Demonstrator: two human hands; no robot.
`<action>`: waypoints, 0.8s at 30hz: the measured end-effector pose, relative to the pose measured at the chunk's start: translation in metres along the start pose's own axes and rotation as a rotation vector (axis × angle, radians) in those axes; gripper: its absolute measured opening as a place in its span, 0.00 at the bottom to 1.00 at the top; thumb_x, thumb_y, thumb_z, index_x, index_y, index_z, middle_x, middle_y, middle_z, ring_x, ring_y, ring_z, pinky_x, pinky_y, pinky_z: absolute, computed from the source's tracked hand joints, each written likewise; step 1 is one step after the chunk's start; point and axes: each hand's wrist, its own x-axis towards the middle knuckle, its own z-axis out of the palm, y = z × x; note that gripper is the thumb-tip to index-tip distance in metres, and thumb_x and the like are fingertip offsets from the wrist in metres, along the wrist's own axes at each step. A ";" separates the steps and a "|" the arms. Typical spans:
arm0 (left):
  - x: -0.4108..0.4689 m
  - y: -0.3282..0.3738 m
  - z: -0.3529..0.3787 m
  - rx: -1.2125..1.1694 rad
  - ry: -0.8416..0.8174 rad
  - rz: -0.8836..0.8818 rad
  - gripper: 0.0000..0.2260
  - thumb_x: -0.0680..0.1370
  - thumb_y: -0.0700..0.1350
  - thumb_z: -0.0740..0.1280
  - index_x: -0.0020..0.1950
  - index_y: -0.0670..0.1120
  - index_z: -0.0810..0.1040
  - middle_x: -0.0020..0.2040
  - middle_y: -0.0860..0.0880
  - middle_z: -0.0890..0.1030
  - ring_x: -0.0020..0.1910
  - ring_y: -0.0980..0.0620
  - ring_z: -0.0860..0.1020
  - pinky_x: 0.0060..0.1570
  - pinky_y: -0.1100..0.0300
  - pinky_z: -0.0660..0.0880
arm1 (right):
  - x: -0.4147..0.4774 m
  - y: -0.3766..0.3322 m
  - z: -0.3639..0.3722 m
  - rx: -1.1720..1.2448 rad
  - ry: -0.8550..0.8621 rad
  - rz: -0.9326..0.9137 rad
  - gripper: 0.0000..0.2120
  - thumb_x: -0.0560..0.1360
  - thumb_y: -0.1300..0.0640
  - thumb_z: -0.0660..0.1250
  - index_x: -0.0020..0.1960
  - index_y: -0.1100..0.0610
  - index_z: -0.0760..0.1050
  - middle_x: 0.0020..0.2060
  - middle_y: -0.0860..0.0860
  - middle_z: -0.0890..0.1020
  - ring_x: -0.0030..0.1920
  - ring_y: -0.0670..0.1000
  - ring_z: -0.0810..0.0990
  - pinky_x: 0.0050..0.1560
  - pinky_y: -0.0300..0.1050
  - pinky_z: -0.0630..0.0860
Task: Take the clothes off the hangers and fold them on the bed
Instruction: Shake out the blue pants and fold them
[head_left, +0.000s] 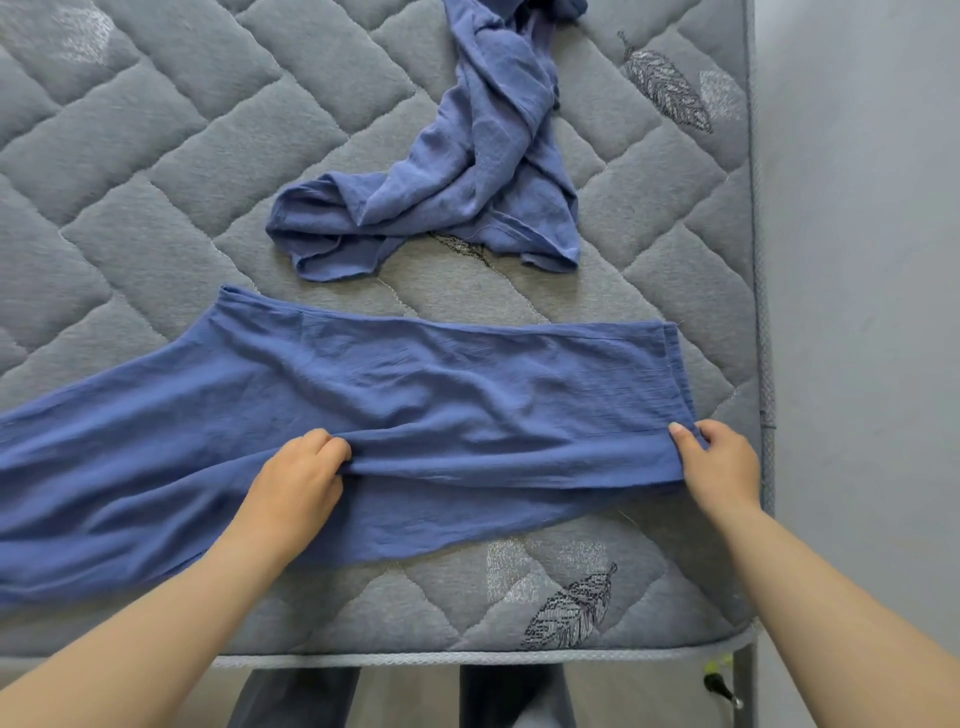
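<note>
Hands both engaged. Left hand (296, 483) pinches a raised fold near the middle of the blue garment (441, 384), fingers curled into the cloth. Right hand (722, 467) grips the same fold at the garment's right end, thumb on top. The garment lies spread across the near part of the mattress (156, 171) (its left portion runs out of view). A second blue garment (467, 182) lies crumpled beyond it, apart. Feather motif (571, 608) stitched near the mattress edge; pale patch (545, 566) beside it illegible.
</note>
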 end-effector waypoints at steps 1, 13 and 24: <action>-0.001 -0.001 -0.002 -0.017 0.001 0.011 0.08 0.67 0.28 0.68 0.43 0.38 0.78 0.40 0.42 0.76 0.37 0.40 0.75 0.33 0.49 0.73 | 0.000 0.001 0.000 -0.008 0.000 0.009 0.16 0.79 0.53 0.64 0.43 0.67 0.75 0.37 0.60 0.79 0.40 0.59 0.74 0.37 0.49 0.64; -0.031 -0.006 -0.012 -0.223 -0.258 0.146 0.11 0.71 0.39 0.64 0.48 0.53 0.74 0.43 0.58 0.71 0.33 0.57 0.72 0.36 0.69 0.68 | -0.004 -0.002 0.008 0.014 0.099 0.141 0.13 0.80 0.52 0.61 0.46 0.63 0.74 0.48 0.63 0.80 0.48 0.62 0.76 0.42 0.48 0.64; -0.031 0.020 0.019 0.040 -0.240 0.132 0.13 0.64 0.42 0.77 0.45 0.44 0.76 0.44 0.49 0.74 0.40 0.47 0.74 0.36 0.56 0.73 | -0.052 -0.010 0.035 1.040 -0.050 0.657 0.09 0.73 0.49 0.72 0.43 0.54 0.75 0.38 0.51 0.78 0.38 0.47 0.77 0.38 0.40 0.75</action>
